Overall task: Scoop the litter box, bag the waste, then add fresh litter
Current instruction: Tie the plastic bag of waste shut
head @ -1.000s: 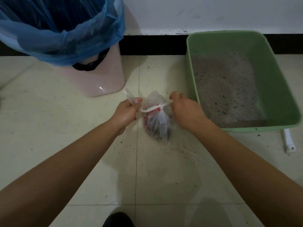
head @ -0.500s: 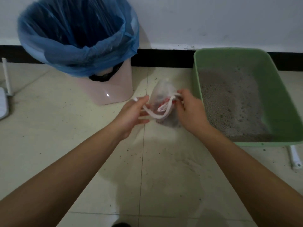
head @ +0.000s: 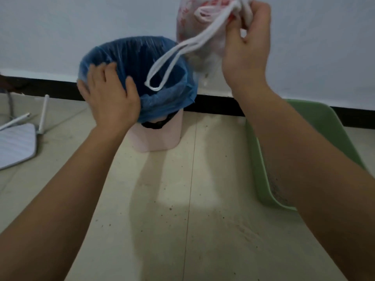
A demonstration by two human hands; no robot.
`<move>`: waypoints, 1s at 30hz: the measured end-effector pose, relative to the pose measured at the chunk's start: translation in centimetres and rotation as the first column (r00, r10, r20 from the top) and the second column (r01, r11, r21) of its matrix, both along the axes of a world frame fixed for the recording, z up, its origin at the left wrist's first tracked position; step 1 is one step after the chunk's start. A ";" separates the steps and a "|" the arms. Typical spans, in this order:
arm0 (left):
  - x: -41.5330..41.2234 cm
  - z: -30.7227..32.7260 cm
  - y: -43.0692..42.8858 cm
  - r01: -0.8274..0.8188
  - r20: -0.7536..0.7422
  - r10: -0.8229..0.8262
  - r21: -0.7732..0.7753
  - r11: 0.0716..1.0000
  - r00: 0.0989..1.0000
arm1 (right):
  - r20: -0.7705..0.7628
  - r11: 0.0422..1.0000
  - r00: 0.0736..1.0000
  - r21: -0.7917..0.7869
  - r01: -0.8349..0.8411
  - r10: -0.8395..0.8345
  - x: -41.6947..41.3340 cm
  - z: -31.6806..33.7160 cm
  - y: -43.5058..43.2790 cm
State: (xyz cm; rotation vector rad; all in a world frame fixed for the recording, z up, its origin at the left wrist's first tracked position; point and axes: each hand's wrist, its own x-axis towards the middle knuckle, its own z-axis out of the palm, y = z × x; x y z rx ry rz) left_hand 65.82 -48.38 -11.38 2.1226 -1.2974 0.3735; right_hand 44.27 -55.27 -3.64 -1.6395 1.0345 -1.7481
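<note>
My right hand (head: 246, 49) pinches the gathered neck of the thin, crinkled waste bag (head: 194, 21), held high near the round pink bin (head: 160, 138) at the floor's far edge. My left hand (head: 110, 100) lies spread on its glossy blue liner (head: 168, 98). The green litter box (head: 324, 126) stands beside.

I am in a home, low over a pale tiled floor (head: 162, 199) flecked with grit. Around me are a plain white wall (head: 60, 27) with a black skirting board (head: 213, 104), a pink waste bin (head: 160, 140) with a blue liner (head: 168, 98), a green litter box (head: 324, 122) and a white router (head: 16, 147) lying on the tiles.
</note>
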 end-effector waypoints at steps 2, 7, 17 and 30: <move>0.4 -0.4 0.0 -0.009 -0.040 0.012 0.059 0.998 0.999 | -0.036 0.999 0.999 0.024 -0.034 0.035 3.1 -0.1 -1.0; 0.5 -1.0 0.7 0.031 0.001 -0.031 0.015 0.999 1.000 | -0.339 0.975 0.924 0.192 -0.116 0.177 10.1 -2.0 -3.4; 0.7 -1.4 1.0 0.051 0.025 -0.051 -0.006 0.999 0.998 | -0.895 0.924 0.237 0.382 -0.029 0.377 12.4 -4.6 -5.5; -6.9 -5.3 7.5 0.408 0.340 -0.381 -0.007 0.913 0.860 | -0.878 0.970 0.471 0.183 0.158 0.089 -9.1 -15.9 5.9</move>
